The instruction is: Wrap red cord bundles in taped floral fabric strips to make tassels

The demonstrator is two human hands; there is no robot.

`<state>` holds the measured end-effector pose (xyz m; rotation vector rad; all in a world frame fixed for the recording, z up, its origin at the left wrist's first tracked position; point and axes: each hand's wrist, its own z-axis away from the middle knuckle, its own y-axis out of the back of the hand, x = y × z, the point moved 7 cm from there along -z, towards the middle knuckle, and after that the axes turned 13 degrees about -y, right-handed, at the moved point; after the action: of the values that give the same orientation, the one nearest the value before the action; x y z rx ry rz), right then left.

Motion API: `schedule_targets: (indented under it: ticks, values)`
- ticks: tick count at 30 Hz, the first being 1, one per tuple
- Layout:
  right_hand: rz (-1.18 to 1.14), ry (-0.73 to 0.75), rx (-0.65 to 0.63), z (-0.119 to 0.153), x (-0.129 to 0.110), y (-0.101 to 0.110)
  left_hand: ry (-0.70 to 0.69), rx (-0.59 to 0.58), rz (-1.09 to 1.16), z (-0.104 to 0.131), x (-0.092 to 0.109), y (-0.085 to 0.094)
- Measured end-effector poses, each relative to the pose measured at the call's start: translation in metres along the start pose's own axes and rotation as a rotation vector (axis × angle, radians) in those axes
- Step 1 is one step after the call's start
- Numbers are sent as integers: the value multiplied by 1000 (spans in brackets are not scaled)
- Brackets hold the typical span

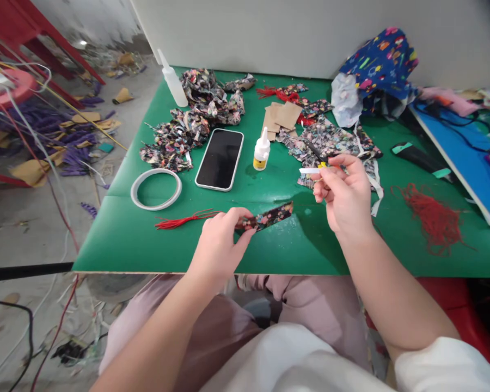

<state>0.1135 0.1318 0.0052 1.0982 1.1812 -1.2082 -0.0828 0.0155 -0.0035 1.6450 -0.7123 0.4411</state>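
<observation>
Near the table's (118, 239) front edge, the left hand (220, 239) pinches a floral fabric strip (271, 216) between thumb and fingers, apparently to steady it, while the right hand's (345, 190) closed fingertips present a white strip (309, 171).

Small craft workshop: green worktable (163, 247) with fabric scraps (169, 142), glue bottle (261, 154), tape roll (134, 191); offcuts (79, 152) littering bare concrete floor.
</observation>
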Motion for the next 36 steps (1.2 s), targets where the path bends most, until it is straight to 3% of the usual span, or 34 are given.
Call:
schedule_targets:
  ticks: [5,9,17,27,32,36]
  values:
    - [-22,-61,-37,1,3,-3,238,313,581,2,-25,18]
    - [-46,-100,-42,0,5,-4,353,425,708,5,-33,24]
    - [149,-57,-132,7,8,-16,415,413,719,9,-34,18]
    - [582,293,-352,32,1,-53,363,364,792,2,-20,9]
    - [564,319,-471,41,-2,-61,330,295,852,-3,-8,0]
    - [553,341,-482,42,-4,-60,315,275,894,-8,-4,-5]
